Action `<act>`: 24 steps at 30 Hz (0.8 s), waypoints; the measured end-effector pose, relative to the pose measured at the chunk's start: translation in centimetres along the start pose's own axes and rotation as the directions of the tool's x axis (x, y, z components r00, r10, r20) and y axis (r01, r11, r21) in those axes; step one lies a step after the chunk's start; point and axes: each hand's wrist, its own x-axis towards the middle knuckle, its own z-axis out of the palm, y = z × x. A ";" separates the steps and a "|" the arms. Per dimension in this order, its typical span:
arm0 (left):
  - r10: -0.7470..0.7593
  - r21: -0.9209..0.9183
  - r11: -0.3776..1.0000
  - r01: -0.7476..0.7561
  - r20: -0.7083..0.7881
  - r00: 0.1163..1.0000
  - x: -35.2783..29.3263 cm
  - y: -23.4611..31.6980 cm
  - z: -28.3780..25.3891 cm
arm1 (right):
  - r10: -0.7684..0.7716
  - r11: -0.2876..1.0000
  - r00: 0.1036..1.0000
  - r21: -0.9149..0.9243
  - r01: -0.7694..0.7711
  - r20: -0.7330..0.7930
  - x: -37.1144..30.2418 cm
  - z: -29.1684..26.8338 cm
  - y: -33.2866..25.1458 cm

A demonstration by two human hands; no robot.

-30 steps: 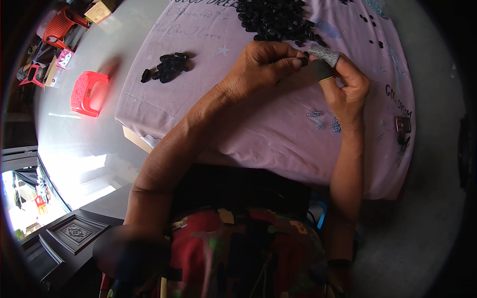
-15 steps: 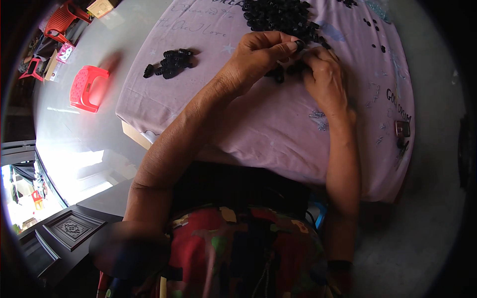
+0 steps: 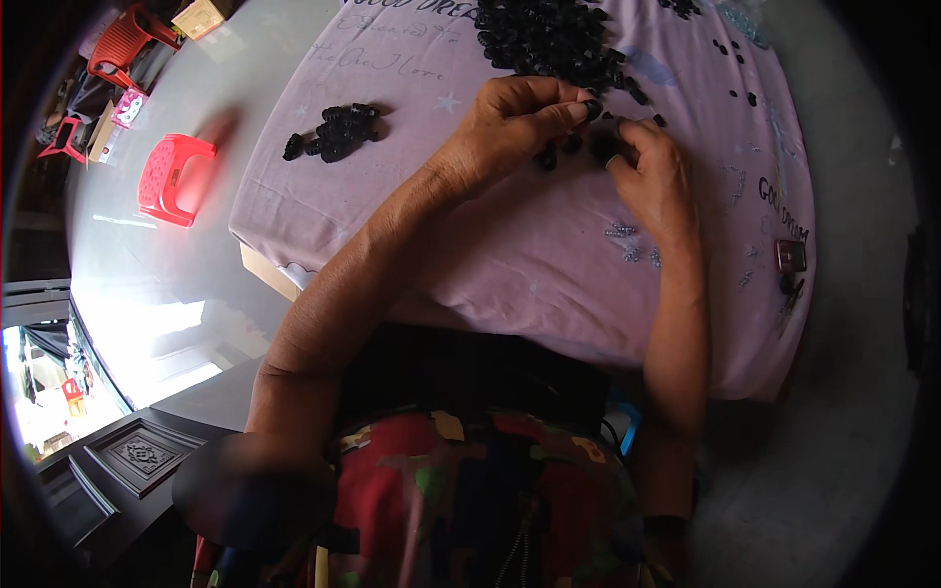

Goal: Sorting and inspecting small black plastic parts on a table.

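My left hand (image 3: 520,120) is closed, with a small black ridged piece (image 3: 592,109) pinched between thumb and fingertips. Just right of it, my right hand (image 3: 655,181) has its thumb and fingers closed on a dark rounded piece (image 3: 606,147), partly hidden by the fingers. A few loose black pieces (image 3: 549,157) lie on the cloth under and between the hands. Beyond them spreads a large heap of the same black pieces (image 3: 544,39). A smaller cluster of black ridged pieces (image 3: 343,132) lies to the left.
A pink printed cloth (image 3: 470,284) covers the table. Small silvery bits (image 3: 627,240) lie near my right wrist. Single black pieces (image 3: 735,59) and a pale bluish heap (image 3: 745,24) are at the far right. A dark red box (image 3: 792,256) sits near the right edge. A red stool (image 3: 174,179) stands left.
Both hands have drawn slightly nearer to me. My right hand has moved apart from the left, and the dark piece at its fingertips now shows more.
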 end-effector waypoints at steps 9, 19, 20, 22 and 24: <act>0.011 0.057 0.998 -0.013 0.045 0.999 -0.2 0.0 0.0 | 0.137 0.966 0.984 0.203 -0.157 0.112 0.1 -0.1 -0.3; 0.027 0.119 0.992 -0.034 0.061 0.998 -0.2 -0.3 0.0 | 0.212 0.705 0.975 0.679 -0.203 0.071 0.0 -2.5 -0.8; 0.025 0.144 0.989 -0.035 0.069 0.997 -0.1 -0.4 0.1 | 0.212 0.676 0.974 0.709 -0.203 0.077 -0.1 -2.7 -1.0; 0.015 0.144 0.989 -0.026 0.080 0.997 -0.1 -0.3 0.1 | 0.182 0.662 0.979 0.725 -0.190 0.091 -0.3 -2.6 -1.1; 0.003 0.146 0.989 -0.016 0.088 0.996 -0.2 -0.1 0.1 | 0.150 0.645 0.983 0.743 -0.179 0.107 -0.4 -2.5 -1.5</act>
